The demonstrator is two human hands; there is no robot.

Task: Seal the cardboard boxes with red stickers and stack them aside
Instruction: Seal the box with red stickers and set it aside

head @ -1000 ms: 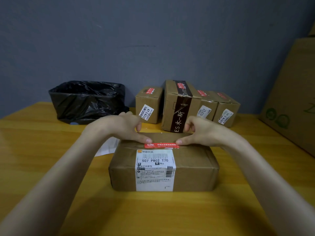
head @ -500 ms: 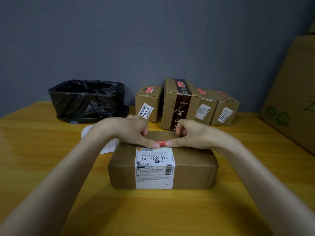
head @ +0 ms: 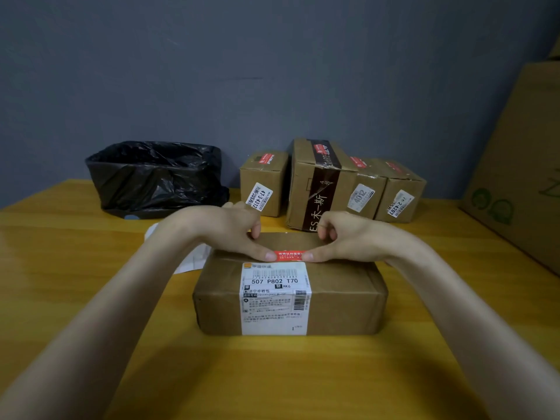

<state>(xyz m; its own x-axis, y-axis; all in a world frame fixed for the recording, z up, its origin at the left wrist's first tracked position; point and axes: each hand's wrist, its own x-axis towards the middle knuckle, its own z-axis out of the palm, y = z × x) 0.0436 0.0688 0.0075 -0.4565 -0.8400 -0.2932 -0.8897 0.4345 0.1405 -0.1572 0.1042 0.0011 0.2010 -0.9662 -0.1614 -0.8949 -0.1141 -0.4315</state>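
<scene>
Step in hand: pressing down the narrow red sticker (head: 289, 255) on the flat brown cardboard box (head: 339, 301), centre frame, on the yellow wooden surface (head: 91, 268). The sticker lies along the near edge of the box top, just above the white shipping label (head: 275, 301).

Left hand (head: 224, 228) and right hand (head: 348, 234) mirror each other. Each thumb tip presses flat on one end of the sticker. The other fingers (head: 256, 233) curl in over the box top, pinching nothing.

To do it well, my read:
- Slide the thumbs outward from the middle so no bubble or lifted corner stays.
- The sticker ends sit under the thumbs, so can't tell if they're bonded.
- Check it bridges the flap seam, which isn't visible from here.
- Keep pressure even. The box is low and wide, so it shouldn't tip.

Around:
- A row of four brown stickered boxes (head: 263, 183) stands at the back wall, upper centre. Likely the put-aside group.
- Black bag-lined bin (head: 154, 174), upper left.
- White paper sheet (head: 194, 259) beside the left wrist, touching the box's left corner.
- Large tan carton (head: 521, 165) at the right edge.

In the way: the tall dark-taped box (head: 318, 189) stands just behind the right hand, so knuckles could clip it on the lift. The paper may drag along.
</scene>
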